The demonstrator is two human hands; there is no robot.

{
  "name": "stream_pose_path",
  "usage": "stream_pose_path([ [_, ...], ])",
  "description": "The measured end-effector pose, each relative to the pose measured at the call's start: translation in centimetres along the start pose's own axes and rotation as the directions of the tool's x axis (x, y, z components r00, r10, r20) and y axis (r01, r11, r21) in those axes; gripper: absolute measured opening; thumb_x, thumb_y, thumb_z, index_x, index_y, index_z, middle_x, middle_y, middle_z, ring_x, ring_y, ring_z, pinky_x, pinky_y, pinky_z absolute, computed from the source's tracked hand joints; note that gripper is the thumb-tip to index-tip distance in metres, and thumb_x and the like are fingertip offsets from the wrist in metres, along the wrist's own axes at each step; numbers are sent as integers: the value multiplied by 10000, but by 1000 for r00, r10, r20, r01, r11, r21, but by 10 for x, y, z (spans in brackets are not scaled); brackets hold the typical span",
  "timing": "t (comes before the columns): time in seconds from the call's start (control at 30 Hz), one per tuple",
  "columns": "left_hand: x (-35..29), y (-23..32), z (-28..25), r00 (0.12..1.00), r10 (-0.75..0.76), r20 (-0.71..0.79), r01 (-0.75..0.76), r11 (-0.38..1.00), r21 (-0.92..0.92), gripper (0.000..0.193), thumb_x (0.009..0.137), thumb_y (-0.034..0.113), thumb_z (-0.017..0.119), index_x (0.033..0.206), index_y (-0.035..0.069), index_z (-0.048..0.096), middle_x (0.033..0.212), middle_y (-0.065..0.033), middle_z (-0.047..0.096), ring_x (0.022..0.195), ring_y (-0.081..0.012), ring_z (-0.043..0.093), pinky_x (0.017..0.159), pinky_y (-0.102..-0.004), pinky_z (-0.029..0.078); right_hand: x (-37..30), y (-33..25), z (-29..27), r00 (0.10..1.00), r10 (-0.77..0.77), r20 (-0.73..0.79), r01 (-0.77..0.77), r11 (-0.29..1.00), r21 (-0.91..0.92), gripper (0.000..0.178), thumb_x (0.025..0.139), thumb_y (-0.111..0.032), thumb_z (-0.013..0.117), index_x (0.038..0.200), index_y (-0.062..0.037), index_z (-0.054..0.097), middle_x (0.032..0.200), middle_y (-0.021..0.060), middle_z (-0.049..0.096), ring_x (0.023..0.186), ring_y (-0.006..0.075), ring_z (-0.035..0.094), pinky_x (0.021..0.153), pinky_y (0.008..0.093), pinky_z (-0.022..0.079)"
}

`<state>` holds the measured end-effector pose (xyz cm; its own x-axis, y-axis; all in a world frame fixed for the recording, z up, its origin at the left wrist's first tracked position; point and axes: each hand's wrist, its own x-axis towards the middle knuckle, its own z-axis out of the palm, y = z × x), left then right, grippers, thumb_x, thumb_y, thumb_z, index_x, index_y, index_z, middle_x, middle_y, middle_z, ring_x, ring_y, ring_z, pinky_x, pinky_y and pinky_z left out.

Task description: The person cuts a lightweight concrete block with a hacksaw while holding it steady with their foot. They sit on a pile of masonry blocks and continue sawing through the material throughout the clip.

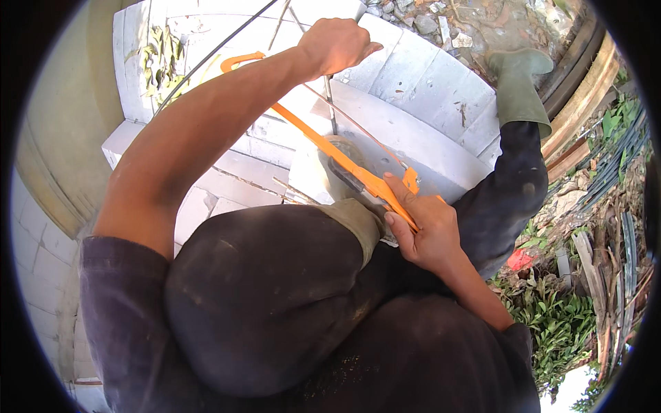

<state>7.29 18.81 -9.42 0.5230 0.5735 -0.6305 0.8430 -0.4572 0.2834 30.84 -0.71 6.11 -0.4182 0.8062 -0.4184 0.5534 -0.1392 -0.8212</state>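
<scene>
My right hand (428, 224) is closed around the handle of an orange hacksaw (310, 131). The saw's frame slants up to the left, and its far end passes behind my left forearm. Its thin blade (361, 129) crosses a thin steel rod (332, 113) just below my left hand. My left hand (339, 47) is in a fist around that rod, which shows above and below the fingers. Whether the blade touches the rod cannot be told. Below the rod, a round grey object (341, 148) lies partly hidden behind the saw.
White blocks (427, 82) form a low wall around my legs. Loose rods (251, 180) and leafy twigs (163, 62) lie on them. My bent knee (261, 289) is close beneath the saw; one green boot (520, 86) stands at right. Rubble (427, 24), sticks (606, 289) and plants (551, 323) lie beyond.
</scene>
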Motion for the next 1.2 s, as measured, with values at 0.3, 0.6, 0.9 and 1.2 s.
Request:
stream_pose_path([
  [0.3,0,3,1,999,-47,16,47,999,-19,621,1095,477,445,717,56,703,666,-126,685,669,-320,712,679,-428,597,24,-2,15,997,-72,13,72,997,-8,555,889,-218,721,1394,-5,636,611,90,551,543,265,539,578,382,432],
  [0.6,0,-5,12,999,-52,-4,52,994,-97,575,1062,462,491,778,38,754,741,-181,703,724,-365,703,715,-476,568,-23,-13,-30,992,34,119,-20,993,-117,571,856,-249,757,1389,-74,652,643,54,609,552,230,571,569,387,459],
  [0.9,-1,-6,5,998,-43,-41,38,993,-116,574,1063,428,467,810,3,758,814,-239,720,817,-440,706,751,-520,559,-17,-8,-14,998,-8,68,12,998,-66,554,883,-256,744,1396,-72,641,629,50,591,550,243,571,566,390,454],
  [1.2,0,-4,5,997,-77,-11,76,992,-105,586,1070,435,458,829,-4,762,832,-240,727,831,-448,706,776,-527,560,40,-18,18,998,-9,58,13,998,-69,553,862,-270,753,1371,-73,668,673,79,624,557,253,575,575,389,464],
])
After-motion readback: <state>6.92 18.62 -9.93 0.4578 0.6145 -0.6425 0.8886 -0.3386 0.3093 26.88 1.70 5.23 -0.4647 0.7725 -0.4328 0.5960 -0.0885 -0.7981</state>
